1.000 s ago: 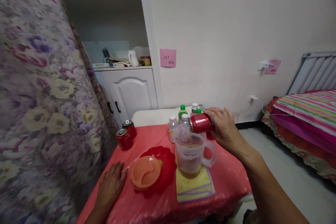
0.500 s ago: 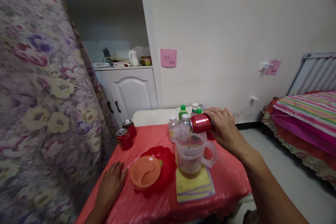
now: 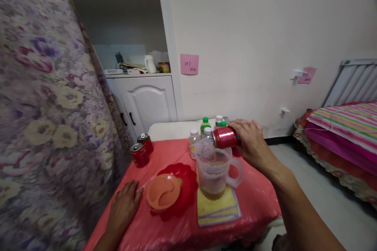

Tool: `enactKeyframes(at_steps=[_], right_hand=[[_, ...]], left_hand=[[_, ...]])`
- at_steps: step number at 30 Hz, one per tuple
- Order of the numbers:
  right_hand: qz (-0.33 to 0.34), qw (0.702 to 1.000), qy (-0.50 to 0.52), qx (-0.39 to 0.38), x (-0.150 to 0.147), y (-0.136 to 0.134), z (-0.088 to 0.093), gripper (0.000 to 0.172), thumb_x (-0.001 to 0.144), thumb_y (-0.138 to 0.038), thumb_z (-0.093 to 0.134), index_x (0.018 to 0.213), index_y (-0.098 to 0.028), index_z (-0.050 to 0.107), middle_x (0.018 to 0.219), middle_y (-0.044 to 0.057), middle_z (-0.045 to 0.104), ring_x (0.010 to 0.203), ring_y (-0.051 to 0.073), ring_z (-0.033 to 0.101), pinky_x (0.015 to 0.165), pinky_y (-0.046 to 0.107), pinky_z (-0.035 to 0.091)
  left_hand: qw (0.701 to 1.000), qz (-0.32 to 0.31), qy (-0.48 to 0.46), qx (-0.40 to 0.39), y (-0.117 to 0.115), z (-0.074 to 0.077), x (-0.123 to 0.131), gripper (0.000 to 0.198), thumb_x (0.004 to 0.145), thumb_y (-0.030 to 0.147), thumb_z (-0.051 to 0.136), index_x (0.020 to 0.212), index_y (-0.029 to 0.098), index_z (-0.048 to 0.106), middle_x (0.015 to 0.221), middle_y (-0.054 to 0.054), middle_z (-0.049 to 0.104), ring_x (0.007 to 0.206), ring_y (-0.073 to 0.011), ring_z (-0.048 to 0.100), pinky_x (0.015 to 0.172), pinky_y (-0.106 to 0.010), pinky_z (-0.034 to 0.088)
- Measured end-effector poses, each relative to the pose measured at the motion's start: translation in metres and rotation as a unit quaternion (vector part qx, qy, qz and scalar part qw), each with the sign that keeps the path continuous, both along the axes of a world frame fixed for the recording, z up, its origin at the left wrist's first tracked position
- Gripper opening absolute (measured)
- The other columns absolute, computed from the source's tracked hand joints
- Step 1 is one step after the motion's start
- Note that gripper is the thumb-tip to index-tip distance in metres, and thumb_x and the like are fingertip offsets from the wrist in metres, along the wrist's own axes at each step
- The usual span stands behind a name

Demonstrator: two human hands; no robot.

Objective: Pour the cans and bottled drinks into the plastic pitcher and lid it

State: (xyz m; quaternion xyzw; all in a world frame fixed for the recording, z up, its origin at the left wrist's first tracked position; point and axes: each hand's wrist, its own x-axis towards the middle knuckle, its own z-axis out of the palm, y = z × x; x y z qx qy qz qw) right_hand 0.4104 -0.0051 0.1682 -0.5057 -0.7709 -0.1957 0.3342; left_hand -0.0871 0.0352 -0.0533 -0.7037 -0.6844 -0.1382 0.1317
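Note:
My right hand (image 3: 250,139) grips a red drink can (image 3: 225,138), tipped on its side with its mouth over a clear plastic measuring jug (image 3: 212,176). Brownish liquid lies in the jug, which stands on a yellow cloth (image 3: 218,213). Flat on the red table cover, fingers stretched out, rests my left hand (image 3: 125,204); it holds nothing. Just right of it, an orange divided dish (image 3: 163,192) sits on a red scalloped plate (image 3: 188,188).
Two red cans (image 3: 140,155) stand at the table's left edge. Several bottles (image 3: 194,144) with white or green caps are grouped behind the jug. A floral curtain (image 3: 53,106) hangs at left, and a bed (image 3: 347,133) is at right.
The stream of liquid from the can has thinned and is now hardly visible. Both hands and the things on the table stay about where they were.

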Motion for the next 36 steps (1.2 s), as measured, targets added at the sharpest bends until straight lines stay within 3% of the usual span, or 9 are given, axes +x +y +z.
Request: enactKeyframes(at_steps=[24, 36], right_hand=[[-0.043, 0.996, -0.068, 0.024, 0.009, -0.002, 0.001, 0.053, 0.084, -0.006, 0.053, 0.134, -0.022, 0.051, 0.137, 0.013, 0.065, 0.127, 0.034, 0.055, 0.110, 0.062, 0.031], [-0.083, 0.990, -0.102, 0.047, 0.009, -0.012, 0.035, 0.051, 0.083, -0.005, 0.050, 0.131, -0.021, 0.053, 0.135, 0.012, 0.067, 0.124, 0.034, 0.058, 0.108, 0.062, 0.034]], left_hand=[[0.999, 0.031, -0.003, -0.025, -0.005, 0.006, 0.009, 0.057, 0.100, 0.042, 0.029, 0.134, 0.009, 0.060, 0.146, -0.018, 0.060, 0.134, -0.0321, 0.055, 0.114, -0.046, 0.038], [0.999, 0.030, -0.018, -0.026, -0.009, 0.010, 0.013, 0.053, 0.100, 0.037, 0.031, 0.135, 0.009, 0.060, 0.147, -0.019, 0.059, 0.135, -0.0319, 0.055, 0.113, -0.049, 0.038]])
